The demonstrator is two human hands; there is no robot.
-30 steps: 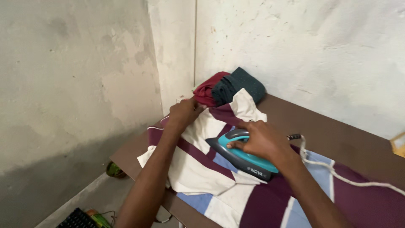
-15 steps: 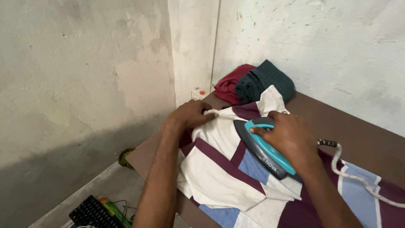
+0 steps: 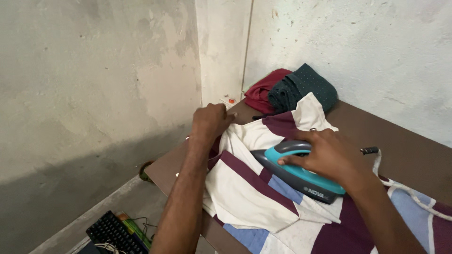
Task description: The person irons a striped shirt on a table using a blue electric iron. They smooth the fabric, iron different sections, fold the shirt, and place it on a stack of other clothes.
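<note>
A striped shirt [image 3: 254, 193] in white, maroon and light blue lies spread over a brown table [image 3: 405, 141]. My right hand [image 3: 329, 155] grips the handle of a grey and teal clothes iron [image 3: 296, 171] that rests flat on the shirt, its tip pointing left. My left hand [image 3: 212, 120] is closed on the shirt's far left edge, pinching the cloth and holding it taut near the table's corner.
Folded clothes, one dark red [image 3: 266, 89] and one dark teal [image 3: 301, 89], are piled in the wall corner at the table's back. The iron's white cord [image 3: 400, 186] trails right. A black keyboard [image 3: 115, 233] lies on the floor at lower left.
The view has shifted so the table sits more centred. The iron has slid a little to the right along the shirt, while my left hand keeps its hold on the cloth's edge.
</note>
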